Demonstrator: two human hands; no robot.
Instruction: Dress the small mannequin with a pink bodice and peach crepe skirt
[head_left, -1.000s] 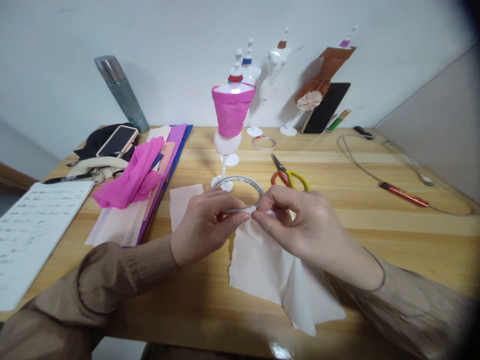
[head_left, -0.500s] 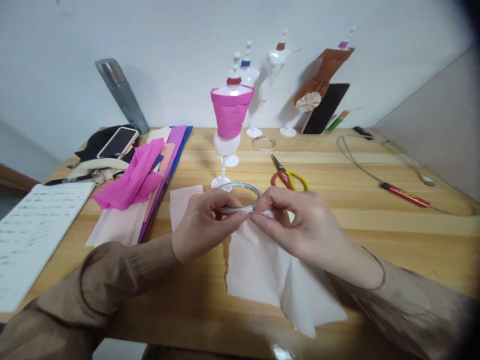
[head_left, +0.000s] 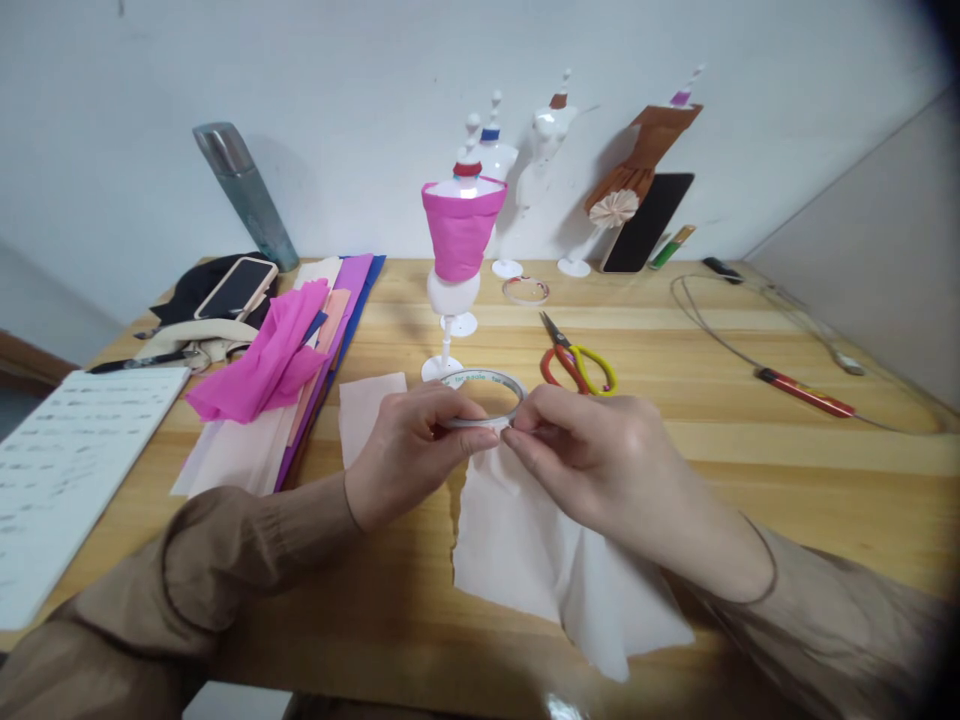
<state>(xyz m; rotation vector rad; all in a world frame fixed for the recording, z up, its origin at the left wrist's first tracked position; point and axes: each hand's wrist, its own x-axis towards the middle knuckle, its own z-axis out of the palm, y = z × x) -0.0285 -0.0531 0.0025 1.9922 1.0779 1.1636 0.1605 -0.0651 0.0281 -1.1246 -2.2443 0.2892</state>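
Observation:
A roll of white tape (head_left: pixel 517 388) with green lettering inside its ring is pinched by my left hand (head_left: pixel 412 435), thumb along the near edge. My right hand (head_left: pixel 585 440) meets it at the roll's right side, thumb and forefinger pressed together at the tape's edge; whether they hold a tape end is too small to tell. Below both hands a pale crumpled sheet of crepe paper (head_left: pixel 517 560) lies on the table, partly under my right hand. Just beyond stand red-and-yellow-handled scissors (head_left: pixel 574 362) lying flat, and a mannequin (head_left: pixel 463 225) wrapped in pink.
Coloured paper sheets (head_left: pixel 352 290), a phone (head_left: pixel 236 288) and a written notepad (head_left: pixel 82 440) lie left. A bottle (head_left: pixel 247 195) leans on the wall. Several mannequins, one in a brown dress (head_left: pixel 649 150), stand behind. A red-handled corded tool (head_left: pixel 806 392) is right.
My right hand has shifted slightly downward and its fingers have curled in more at the tape. My left hand still holds the roll in nearly the same place.

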